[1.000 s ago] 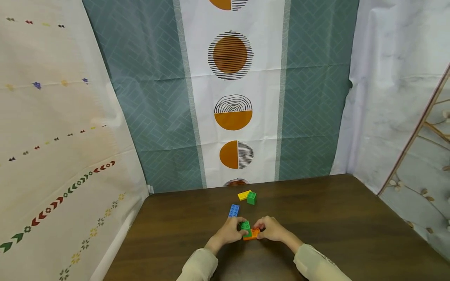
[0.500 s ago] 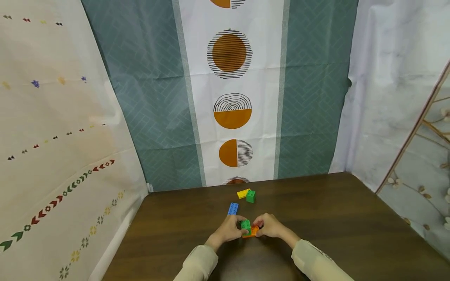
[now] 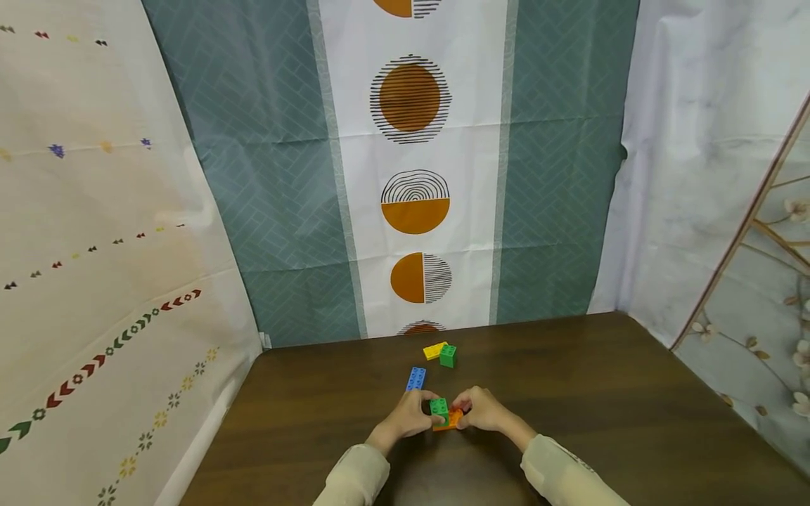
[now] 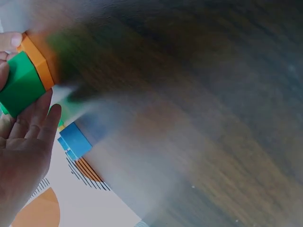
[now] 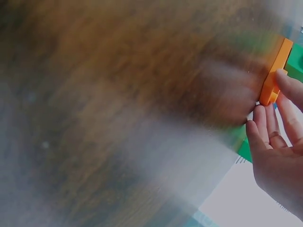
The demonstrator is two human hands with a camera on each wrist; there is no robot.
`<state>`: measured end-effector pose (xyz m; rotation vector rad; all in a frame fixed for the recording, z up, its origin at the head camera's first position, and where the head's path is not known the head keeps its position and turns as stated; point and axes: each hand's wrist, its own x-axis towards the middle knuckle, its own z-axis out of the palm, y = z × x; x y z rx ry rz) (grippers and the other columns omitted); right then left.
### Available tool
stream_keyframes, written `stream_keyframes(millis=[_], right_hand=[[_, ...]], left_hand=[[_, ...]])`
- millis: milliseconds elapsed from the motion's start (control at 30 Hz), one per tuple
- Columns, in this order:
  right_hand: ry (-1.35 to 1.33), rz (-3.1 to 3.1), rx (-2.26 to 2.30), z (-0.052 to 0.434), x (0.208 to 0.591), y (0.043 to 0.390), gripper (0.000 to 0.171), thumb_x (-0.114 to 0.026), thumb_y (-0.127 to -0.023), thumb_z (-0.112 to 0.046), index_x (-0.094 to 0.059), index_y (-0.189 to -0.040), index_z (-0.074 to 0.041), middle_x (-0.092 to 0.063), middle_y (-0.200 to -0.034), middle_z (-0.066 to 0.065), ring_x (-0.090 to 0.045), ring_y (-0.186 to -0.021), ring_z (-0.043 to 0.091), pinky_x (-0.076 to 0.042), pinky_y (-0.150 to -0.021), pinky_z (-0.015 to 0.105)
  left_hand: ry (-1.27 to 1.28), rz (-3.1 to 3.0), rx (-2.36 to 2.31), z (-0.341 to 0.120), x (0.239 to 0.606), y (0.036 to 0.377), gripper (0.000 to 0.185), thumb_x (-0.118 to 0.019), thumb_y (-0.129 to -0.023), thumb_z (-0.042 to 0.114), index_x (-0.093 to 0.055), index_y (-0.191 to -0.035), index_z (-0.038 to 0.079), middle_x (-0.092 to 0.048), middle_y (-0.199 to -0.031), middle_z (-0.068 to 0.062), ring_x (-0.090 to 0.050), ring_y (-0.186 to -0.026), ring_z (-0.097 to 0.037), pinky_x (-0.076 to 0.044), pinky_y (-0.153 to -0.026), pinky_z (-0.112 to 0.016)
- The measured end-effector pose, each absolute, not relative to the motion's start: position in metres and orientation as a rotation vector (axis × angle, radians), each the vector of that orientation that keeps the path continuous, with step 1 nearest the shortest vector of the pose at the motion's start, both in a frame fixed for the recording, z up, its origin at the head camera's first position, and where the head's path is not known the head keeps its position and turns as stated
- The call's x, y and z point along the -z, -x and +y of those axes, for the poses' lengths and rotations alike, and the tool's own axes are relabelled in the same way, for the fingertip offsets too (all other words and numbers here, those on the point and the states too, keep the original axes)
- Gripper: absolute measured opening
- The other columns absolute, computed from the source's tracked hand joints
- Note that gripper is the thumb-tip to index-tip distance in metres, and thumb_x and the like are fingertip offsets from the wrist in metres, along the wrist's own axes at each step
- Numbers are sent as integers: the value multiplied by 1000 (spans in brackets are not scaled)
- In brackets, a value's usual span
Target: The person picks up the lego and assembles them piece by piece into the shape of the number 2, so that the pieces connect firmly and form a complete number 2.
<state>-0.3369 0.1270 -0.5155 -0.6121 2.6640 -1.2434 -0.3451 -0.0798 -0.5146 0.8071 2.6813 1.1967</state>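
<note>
Bricks of rigid moulded plastic, a green square brick (image 3: 439, 407) seated on a flat orange brick (image 3: 453, 419), are held just above the dark wooden tabletop (image 3: 601, 407). Left hand (image 3: 408, 416) and right hand (image 3: 482, 410) fingers pinch opposite sides. The assembly is judged light, stiff and smooth; gripping the side walls is advised.

Both forearms enter from the lower edge of the head view in pale, long sleeves and angle inward, so the hands meet at centre, knuckles up.

Left hand (image 3: 410, 416): wrist straight, fingers curled inward toward the right hand. The left wrist view shows its fingers (image 4: 35, 124) lying close together, only lightly bent, with the fingertips in contact.

Right hand (image 3: 482, 410): mirrors the left, fingers curled in, thumb side toward the body. The right wrist view shows its fingertips (image 5: 266, 118) bunched and pinching; the picture is much blurred.

The grips face each other, nearly touching.
</note>
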Motion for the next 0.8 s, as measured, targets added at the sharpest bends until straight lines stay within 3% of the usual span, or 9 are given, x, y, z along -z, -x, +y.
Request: stream_keyframes(millis=[133,400,533,800], right_hand=[[607,2680,1234,126,516,339,28,-81,-73,-1,-73,-100,0,-71,-97,12,-61,-88,24,-55,-80,45],[652,2543,1247,137,512,343,32,-77,-76,4,-70,-106,5,-71,-103,17,-64,-91,27,-57,-82,45],[646,2492,1330,141,501,354,31,-66,-76,15,-67,-107,10,-70,-103,23,-67,-91,33,-58,-80,43],[790,2798,1216,112,499,382,30,-56,-83,15,-69,-109,7,-71,-107,22,-66,-97,36,-56,-84,47]], left_hand=[[-810,2694,-1191,-82,512,345,37,-79,-78,17,-70,-107,-4,-73,-106,-14,-60,-87,-10,-50,-78,-23],[-754,2636,-1214,-80,518,342,38,-78,-81,15,-67,-113,-3,-71,-104,-11,-54,-76,-2,-48,-69,-18],[-755,2649,-1231,-79,519,341,38,-77,-82,15,-67,-114,-2,-71,-102,-10,-55,-76,-2,-49,-70,-18],[-724,2672,-1259,-81,519,336,37,-78,-81,15,-68,-111,-2,-72,-102,-8,-55,-85,-3,-49,-80,-21]])
